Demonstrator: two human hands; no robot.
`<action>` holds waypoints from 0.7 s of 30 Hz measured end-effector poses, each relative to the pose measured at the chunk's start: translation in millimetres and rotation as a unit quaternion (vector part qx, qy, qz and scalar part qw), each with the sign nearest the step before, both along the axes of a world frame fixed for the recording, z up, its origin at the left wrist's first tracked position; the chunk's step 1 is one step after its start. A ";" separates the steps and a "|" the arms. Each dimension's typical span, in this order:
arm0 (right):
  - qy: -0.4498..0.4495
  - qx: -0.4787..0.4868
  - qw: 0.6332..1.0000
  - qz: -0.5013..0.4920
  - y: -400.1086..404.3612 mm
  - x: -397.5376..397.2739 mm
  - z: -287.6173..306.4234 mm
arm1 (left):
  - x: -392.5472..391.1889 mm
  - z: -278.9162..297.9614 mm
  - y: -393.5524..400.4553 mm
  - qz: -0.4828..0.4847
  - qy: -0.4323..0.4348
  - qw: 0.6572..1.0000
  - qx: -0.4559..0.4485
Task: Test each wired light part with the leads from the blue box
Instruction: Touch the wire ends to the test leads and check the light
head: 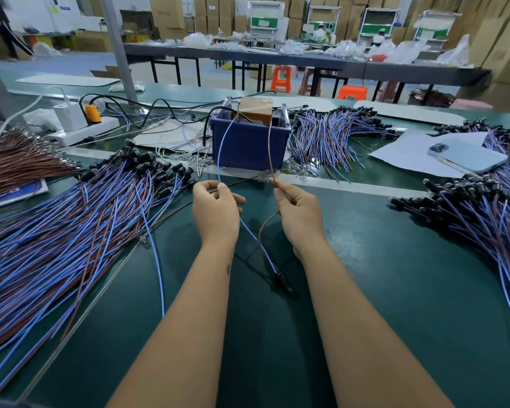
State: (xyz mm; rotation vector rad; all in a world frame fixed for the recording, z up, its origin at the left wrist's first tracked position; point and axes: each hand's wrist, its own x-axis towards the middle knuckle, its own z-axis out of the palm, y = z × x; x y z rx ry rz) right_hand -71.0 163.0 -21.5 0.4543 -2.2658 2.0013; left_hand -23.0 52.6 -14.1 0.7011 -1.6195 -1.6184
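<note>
Your left hand pinches the blue lead, your right hand the brown lead, each closed grip touching one light part mid-bench; big piles flanking the blue box apparently await testing.

In the frame centre I see the box on the table. Wire piles lie at left and at right. The power strip sits upper left, the phone on paper right.
</note>
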 end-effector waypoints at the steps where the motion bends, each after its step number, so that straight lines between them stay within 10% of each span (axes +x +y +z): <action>1: -0.001 0.002 1.000 0.002 0.1 -0.1 -0.4 | -0.2 -0.2 -0.1 -0.001 -0.002 1.000 -0.001; 21: -0.001 -0.011 1.000 0.007 0.1 -1.2 -4.2 | -0.3 -0.9 -0.9 0.011 -0.012 1.000 -0.010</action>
